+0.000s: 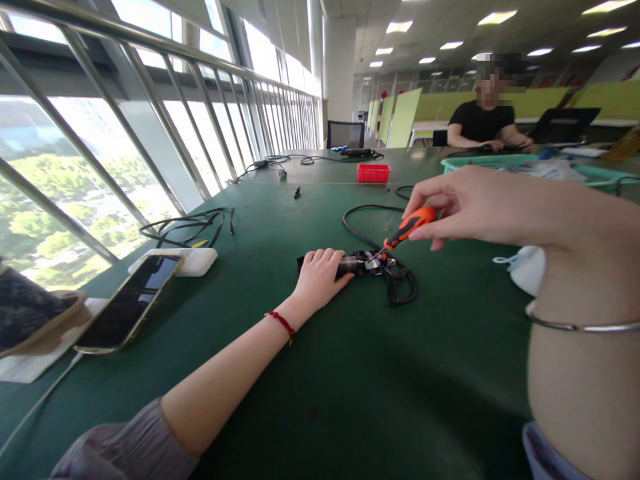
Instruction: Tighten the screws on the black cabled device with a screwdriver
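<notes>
My left hand [323,275] is wrapped over the dark body of a slim black electrical device [357,263] lying on the green table [300,387]. The device's right end is opened up, with metal parts and small wires showing. In my right hand [450,203] is an orange and black screwdriver [413,225], gripped by its handle and tilted down to the left. Its thin tip reaches the exposed parts; whether it sits in a screw is too small to tell. A black cord [415,287] loops around the device's right end.
A smartphone [135,303] leans on a white block [197,262] at left, near a coiled black cable [187,227]. Farther back are a small black piece [297,193], a red basket [374,173] and a green basket [480,162]. Another person [485,123] sits across the table.
</notes>
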`<move>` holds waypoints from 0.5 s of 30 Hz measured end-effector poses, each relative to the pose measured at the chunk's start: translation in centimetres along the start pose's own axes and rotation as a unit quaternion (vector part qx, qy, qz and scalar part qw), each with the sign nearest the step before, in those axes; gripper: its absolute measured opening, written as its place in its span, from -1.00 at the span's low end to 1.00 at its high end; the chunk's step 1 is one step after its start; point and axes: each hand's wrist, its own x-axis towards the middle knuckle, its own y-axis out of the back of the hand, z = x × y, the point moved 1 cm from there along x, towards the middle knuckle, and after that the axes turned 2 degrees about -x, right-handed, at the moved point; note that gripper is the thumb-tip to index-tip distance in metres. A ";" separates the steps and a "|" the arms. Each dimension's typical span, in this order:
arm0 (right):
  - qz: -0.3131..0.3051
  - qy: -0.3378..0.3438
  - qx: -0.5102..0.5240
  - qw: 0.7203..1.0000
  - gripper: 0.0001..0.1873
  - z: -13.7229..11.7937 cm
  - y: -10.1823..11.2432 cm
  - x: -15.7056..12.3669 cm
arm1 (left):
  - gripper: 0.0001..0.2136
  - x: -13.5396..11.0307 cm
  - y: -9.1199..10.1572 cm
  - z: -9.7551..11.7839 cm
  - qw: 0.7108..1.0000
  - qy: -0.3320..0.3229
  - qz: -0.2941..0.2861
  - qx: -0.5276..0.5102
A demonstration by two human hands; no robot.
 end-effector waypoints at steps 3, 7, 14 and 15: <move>-0.001 -0.084 -0.026 0.996 -0.49 -0.8 -0.1 -0.2 | -0.64 0.0 0.0 0.0 1.000 -0.002 0.002 -0.002; -0.018 -0.167 -0.055 0.984 -0.31 -0.9 -0.2 -0.3 | -0.64 0.0 0.0 0.0 1.000 0.000 0.000 -0.006; -0.003 -0.057 -0.049 0.997 -0.62 0.4 0.2 0.1 | -0.63 0.0 0.0 -0.2 1.000 -0.002 0.003 -0.006; 0.004 -0.042 -0.052 0.998 -0.65 0.4 0.2 0.1 | -0.64 0.0 -0.1 -0.2 1.000 -0.002 0.003 -0.006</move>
